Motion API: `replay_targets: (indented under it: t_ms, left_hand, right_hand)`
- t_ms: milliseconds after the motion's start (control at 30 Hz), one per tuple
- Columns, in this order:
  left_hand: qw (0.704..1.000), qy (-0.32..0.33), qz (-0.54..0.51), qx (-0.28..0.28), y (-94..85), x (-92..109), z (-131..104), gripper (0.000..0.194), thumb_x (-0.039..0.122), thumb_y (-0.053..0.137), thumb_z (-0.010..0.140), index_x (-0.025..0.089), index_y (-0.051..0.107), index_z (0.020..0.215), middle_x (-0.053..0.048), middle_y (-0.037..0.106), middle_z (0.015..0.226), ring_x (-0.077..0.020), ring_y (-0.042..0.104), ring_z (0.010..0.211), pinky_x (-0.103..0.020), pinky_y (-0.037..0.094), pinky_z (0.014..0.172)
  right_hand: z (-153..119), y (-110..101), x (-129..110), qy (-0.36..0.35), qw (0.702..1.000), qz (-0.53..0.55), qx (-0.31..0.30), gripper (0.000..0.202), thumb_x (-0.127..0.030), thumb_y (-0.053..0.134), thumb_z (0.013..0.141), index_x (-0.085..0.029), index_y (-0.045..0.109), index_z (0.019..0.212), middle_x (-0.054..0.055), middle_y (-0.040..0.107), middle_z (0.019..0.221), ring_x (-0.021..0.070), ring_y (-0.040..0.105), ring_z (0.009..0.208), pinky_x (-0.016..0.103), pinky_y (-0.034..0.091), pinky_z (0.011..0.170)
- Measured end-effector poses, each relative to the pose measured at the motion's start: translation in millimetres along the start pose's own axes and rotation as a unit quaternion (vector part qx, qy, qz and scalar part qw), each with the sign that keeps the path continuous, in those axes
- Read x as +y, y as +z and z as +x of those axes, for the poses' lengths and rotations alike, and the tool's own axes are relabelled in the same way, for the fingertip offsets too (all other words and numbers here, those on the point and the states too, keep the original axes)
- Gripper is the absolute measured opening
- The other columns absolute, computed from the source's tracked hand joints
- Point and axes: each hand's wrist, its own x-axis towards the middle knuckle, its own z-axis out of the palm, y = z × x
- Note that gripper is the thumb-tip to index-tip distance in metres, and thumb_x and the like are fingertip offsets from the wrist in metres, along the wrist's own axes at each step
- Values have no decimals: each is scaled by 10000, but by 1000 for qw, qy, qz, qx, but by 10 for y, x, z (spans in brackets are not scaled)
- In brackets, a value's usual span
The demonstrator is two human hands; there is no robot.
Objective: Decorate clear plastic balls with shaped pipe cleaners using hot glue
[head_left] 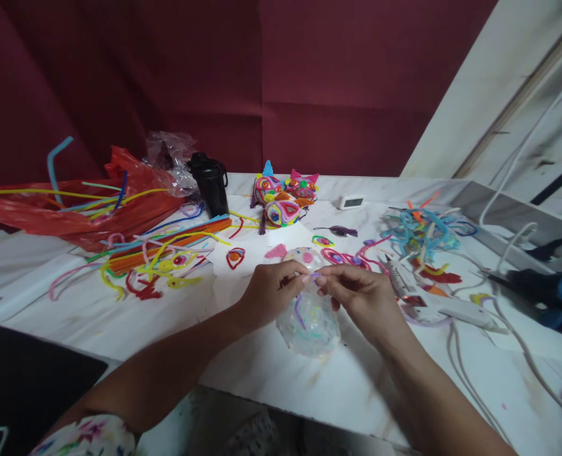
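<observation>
Between my two hands, above a round translucent disc [316,332], runs a purple pipe cleaner [300,311]. My left hand [278,285] pinches it on one side, and its loose end hangs down over the disc. Fingertips of my right hand [354,288] close on the same strand, a short gap away. Small coloured specks show on the disc's surface. Just beyond the hands lie a pink fuzzy piece [275,251] and a pink dot [307,257]. Pink loops with purple centres [342,256] rest past my right hand.
A white glue gun [433,301] with its cord lies to the right, before a tangle of blue pipe cleaners [416,231]. At the back stand finished colourful ornaments [283,212], a black bottle [209,187] and a small digital display [351,202]. A red plastic bag [138,209] holds pipe cleaners at left.
</observation>
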Motion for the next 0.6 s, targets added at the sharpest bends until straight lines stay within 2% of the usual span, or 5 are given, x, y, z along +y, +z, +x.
replay_targets:
  t_ms: [233, 467, 600]
  left_hand:
    - [1000, -6, 21, 9, 18, 36, -9, 150, 251, 533, 809, 164, 654, 804, 45, 530, 542, -94, 464, 509, -196, 344, 508]
    - [1000, -5, -21, 9, 21, 23, -10, 153, 266, 526, 830, 161, 628, 788, 32, 582, 571, -103, 516, 523, -206, 387, 530]
    - [999, -15, -34, 5, 23, 9, -5, 133, 274, 542, 826, 172, 626, 814, 34, 604, 607, -102, 539, 530, -207, 409, 538]
  right_hand:
    - [-32, 47, -36, 58, 996, 63, 30, 232, -270, 827, 481, -182, 734, 674, 15, 675, 539, 129, 571, 472, 210, 445, 390]
    - [-35, 86, -1, 53, 994, 94, 36, 211, -330, 796, 562, -182, 728, 696, 36, 695, 574, 156, 617, 513, 228, 452, 404]
    - [-35, 90, 8, 57, 992, 105, 37, 212, -318, 810, 544, -194, 728, 696, 28, 697, 575, 166, 631, 519, 226, 447, 397]
